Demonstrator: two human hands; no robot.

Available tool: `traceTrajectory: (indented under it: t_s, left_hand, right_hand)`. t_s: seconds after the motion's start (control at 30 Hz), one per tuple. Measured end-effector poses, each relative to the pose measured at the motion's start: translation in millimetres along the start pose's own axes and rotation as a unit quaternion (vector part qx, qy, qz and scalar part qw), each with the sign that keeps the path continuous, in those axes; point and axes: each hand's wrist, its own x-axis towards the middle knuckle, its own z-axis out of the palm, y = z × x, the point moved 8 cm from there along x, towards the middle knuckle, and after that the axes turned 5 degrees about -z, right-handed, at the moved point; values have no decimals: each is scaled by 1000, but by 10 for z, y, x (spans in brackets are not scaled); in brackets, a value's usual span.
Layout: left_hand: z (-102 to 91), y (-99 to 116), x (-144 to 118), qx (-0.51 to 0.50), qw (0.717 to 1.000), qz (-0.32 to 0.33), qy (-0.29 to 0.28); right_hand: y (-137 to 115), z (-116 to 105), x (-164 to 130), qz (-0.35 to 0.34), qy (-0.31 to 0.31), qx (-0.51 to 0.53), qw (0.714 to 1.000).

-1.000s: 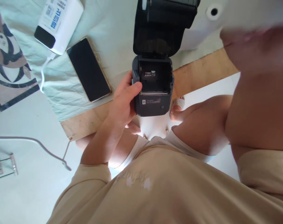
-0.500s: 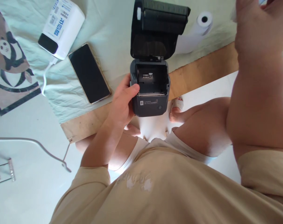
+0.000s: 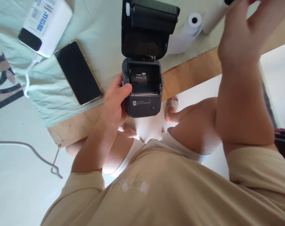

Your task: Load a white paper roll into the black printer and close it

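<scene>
My left hand point(image 3: 114, 102) is wrapped round the side of a dark grey portable label printer point(image 3: 143, 106), its thumb on the rim of the bay. The printer's black lid point(image 3: 144, 40) stands raised, and its paper bay shows no roll. At the upper right, my right hand point(image 3: 241, 31) is at the end of a white paper roll point(image 3: 214, 18) and seems to grip it; its fingertips are cut off by the frame edge. Another white paper roll point(image 3: 188, 29), with a loose tail of paper, lies on the cloth behind the printer.
A smartphone point(image 3: 78, 72) with a dark screen lies left of the printer on the green cloth point(image 3: 97, 34). Beyond it is a white box-shaped device point(image 3: 47, 26) with a white cable point(image 3: 27, 78). A bare wooden edge point(image 3: 191, 70) runs along the table's near side.
My right hand has moved left, and a second paper roll has come into view beside it. The view has shifted right. My left hand still holds the open printer.
</scene>
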Motion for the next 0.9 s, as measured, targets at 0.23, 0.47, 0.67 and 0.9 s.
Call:
traceTrajectory:
  t_s: [0.23, 0.47, 0.67, 0.9]
  left_hand:
    - [6, -28, -4, 9, 1000, -13, -7]
    - [6, -33, 1, 6, 1000, -10, -3]
    - [-32, -61, 16, 18, 1000, -15, 11]
    - [-10, -53, 6, 19, 1000, -17, -4]
  right_hand:
    - [-285, 387, -58, -152, -12, -231, 961]
    - [-345, 453, 36, -184, 68, -397, 897]
    - [-390, 416, 7, -172, 75, -334, 924]
    - [-375, 481, 47, -202, 66, -315, 925]
